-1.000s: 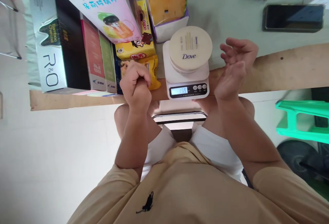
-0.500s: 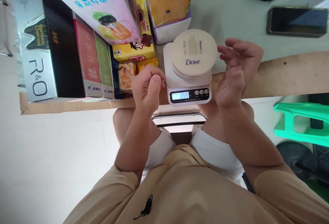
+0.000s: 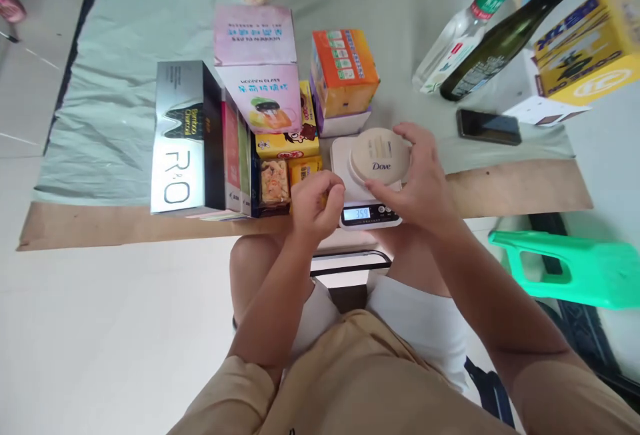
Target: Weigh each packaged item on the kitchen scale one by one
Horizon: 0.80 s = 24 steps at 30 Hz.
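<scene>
1 Dove jar, 1 scale, 2 hands, right hand gripping jar

Left of the scale, a row of boxes blocks passage along the table's front edge. An orange box stands close behind it. Right of it, the front edge lies bare up to the phone; bottles crowd the far right corner.

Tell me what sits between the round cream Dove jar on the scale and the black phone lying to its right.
In the head view, the right hand grips the round cream Dove jar; beyond it, bare pale green table cover runs to the black phone.
</scene>
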Each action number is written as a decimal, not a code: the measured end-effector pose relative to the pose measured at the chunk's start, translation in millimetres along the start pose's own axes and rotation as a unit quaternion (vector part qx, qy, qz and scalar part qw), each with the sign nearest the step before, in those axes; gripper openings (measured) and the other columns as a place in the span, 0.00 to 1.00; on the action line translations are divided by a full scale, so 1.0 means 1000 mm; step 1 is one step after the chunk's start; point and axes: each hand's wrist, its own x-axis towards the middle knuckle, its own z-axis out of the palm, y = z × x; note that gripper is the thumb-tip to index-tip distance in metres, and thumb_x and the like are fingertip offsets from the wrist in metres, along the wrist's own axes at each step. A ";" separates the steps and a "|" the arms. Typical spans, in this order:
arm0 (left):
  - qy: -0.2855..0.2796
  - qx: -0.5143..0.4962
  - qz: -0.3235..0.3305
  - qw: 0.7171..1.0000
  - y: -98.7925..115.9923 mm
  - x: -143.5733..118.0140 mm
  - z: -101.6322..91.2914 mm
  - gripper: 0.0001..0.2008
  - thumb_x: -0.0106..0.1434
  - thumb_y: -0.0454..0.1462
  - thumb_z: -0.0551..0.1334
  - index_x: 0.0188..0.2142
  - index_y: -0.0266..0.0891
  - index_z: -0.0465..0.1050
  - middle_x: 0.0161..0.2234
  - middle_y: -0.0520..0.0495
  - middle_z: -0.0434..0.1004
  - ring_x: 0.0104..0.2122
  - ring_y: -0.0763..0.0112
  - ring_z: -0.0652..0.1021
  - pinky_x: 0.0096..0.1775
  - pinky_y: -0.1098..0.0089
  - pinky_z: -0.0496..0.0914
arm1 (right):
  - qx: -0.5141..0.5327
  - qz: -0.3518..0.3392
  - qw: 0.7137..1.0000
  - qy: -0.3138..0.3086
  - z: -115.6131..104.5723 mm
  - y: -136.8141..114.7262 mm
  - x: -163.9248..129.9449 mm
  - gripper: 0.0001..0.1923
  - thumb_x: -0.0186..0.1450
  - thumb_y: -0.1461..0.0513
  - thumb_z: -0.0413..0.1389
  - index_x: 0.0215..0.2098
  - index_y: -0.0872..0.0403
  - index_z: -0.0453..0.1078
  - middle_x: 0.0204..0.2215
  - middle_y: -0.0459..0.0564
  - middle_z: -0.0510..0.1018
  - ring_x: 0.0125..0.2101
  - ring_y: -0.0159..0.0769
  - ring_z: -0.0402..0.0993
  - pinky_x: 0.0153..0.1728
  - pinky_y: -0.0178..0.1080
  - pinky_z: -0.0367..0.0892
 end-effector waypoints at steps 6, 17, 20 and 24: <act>0.018 -0.020 0.014 1.000 0.006 0.001 -0.003 0.25 0.78 0.49 0.54 0.27 0.39 0.69 0.20 0.52 0.68 0.22 0.74 0.68 0.29 0.67 0.62 | -0.067 0.038 0.996 -0.051 -0.001 -0.015 0.010 0.42 0.57 0.48 0.69 0.66 0.49 0.64 0.68 0.62 0.66 0.70 0.59 0.64 0.72 0.66 0.64; 0.028 -0.052 -0.004 0.998 0.009 0.000 -0.011 0.27 0.78 0.53 0.52 0.27 0.40 0.68 0.20 0.52 0.67 0.22 0.74 0.68 0.29 0.67 0.61 | -0.079 0.059 0.994 -0.045 -0.001 -0.019 0.014 0.41 0.54 0.49 0.69 0.63 0.51 0.67 0.60 0.60 0.73 0.61 0.55 0.72 0.65 0.61 0.72; 0.025 -0.050 -0.004 0.998 0.009 0.000 -0.010 0.28 0.78 0.54 0.51 0.27 0.40 0.69 0.20 0.52 0.67 0.22 0.74 0.68 0.30 0.67 0.61 | -0.075 0.054 0.995 -0.048 0.000 -0.017 0.014 0.41 0.54 0.49 0.69 0.62 0.51 0.67 0.61 0.61 0.72 0.62 0.55 0.71 0.64 0.60 0.72; 0.020 -0.048 -0.014 0.999 0.011 0.000 -0.010 0.29 0.77 0.56 0.51 0.27 0.40 0.68 0.20 0.52 0.66 0.22 0.73 0.68 0.29 0.67 0.61 | -0.074 0.043 0.995 -0.050 0.001 -0.012 0.011 0.40 0.56 0.48 0.67 0.63 0.51 0.65 0.62 0.61 0.71 0.64 0.55 0.70 0.65 0.60 0.71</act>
